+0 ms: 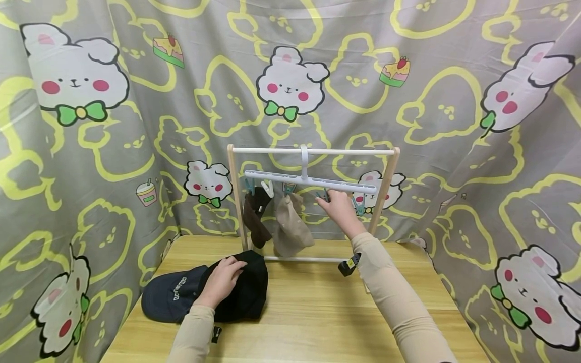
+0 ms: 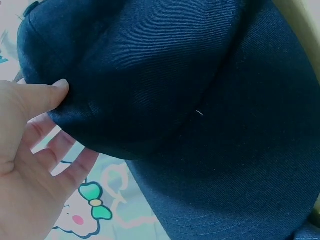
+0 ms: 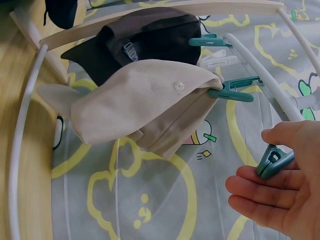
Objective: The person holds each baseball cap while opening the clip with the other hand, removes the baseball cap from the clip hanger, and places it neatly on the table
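Note:
My left hand (image 1: pixel 223 280) holds a black cap (image 1: pixel 252 297) over the wooden table; in the left wrist view the thumb and fingers pinch the edge of its crown (image 2: pixel 135 85). Beside it lies a navy cap (image 1: pixel 165 297) with white lettering, partly overlapped. Up at the pale hanger (image 1: pixel 277 176), my right hand (image 1: pixel 341 209) pinches a teal clothespin (image 3: pixel 274 162) between thumb and fingers. Left of that hand, a beige cap (image 3: pixel 135 97) and a dark brown cap (image 3: pixel 150 37) dangle from teal clothespins on the same hanger.
The hanger hooks over the white top bar (image 1: pixel 268 150) of a wooden-sided rack (image 1: pixel 385 189). Another teal clothespin (image 1: pixel 358 205) hangs near its right end, and a white one (image 1: pixel 267 189) by the brown cap. A patterned curtain (image 1: pixel 363 101) surrounds the table (image 1: pixel 317 312).

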The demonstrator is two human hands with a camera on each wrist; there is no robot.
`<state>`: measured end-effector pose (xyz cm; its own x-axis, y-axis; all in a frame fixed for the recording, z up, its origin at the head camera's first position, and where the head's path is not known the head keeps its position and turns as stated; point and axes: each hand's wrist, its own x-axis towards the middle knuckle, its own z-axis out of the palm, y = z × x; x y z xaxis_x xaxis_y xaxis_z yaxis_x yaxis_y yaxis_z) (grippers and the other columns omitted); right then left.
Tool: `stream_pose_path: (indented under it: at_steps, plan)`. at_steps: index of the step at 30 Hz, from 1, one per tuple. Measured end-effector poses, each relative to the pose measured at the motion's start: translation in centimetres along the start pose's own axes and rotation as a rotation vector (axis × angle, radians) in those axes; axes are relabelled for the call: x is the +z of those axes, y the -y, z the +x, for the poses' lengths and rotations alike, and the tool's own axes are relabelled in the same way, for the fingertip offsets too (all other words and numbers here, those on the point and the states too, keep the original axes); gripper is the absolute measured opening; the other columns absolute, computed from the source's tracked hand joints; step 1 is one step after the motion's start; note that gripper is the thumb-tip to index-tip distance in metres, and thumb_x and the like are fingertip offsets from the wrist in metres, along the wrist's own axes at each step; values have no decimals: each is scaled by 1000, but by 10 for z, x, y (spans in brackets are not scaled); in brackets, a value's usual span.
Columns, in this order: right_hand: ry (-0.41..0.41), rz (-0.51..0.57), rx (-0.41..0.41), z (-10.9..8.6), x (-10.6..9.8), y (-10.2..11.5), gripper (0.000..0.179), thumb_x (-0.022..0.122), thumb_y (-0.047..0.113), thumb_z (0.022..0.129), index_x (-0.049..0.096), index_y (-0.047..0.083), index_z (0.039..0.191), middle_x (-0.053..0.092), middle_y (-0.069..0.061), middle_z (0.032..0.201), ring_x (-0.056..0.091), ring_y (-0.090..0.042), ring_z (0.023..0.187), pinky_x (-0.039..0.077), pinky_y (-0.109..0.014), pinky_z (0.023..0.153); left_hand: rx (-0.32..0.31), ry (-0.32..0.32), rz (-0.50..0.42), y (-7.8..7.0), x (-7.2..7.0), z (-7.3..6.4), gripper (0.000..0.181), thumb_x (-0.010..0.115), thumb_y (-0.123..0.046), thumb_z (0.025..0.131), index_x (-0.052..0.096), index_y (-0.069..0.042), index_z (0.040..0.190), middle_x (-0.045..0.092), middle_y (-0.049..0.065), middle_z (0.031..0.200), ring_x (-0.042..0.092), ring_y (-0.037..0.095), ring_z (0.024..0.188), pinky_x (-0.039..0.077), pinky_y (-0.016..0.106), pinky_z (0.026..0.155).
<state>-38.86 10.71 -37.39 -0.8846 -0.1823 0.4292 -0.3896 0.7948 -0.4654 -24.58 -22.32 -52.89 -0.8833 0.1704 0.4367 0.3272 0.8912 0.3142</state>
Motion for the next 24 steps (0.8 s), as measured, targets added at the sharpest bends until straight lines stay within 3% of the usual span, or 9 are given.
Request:
stream_pose_path:
  at_steps: [18, 24]
  plan:
    - [12, 2, 5, 0, -1, -1, 42, 65, 32, 93, 40, 12, 66, 38, -1, 59, 38, -15, 52, 32, -28, 49, -12, 37, -1, 4, 12, 2, 19, 69, -7, 89, 74, -16, 104, 61, -2, 88, 58, 19, 86, 51, 38, 77]
    - [13, -2, -1, 1, -2, 0, 41, 65, 33, 92, 41, 12, 66, 39, -1, 60, 39, -15, 52, 32, -27, 48, -2, 24, -1, 4, 13, 1, 19, 69, -6, 88, 74, -15, 104, 61, -2, 88, 59, 20, 86, 52, 40, 76]
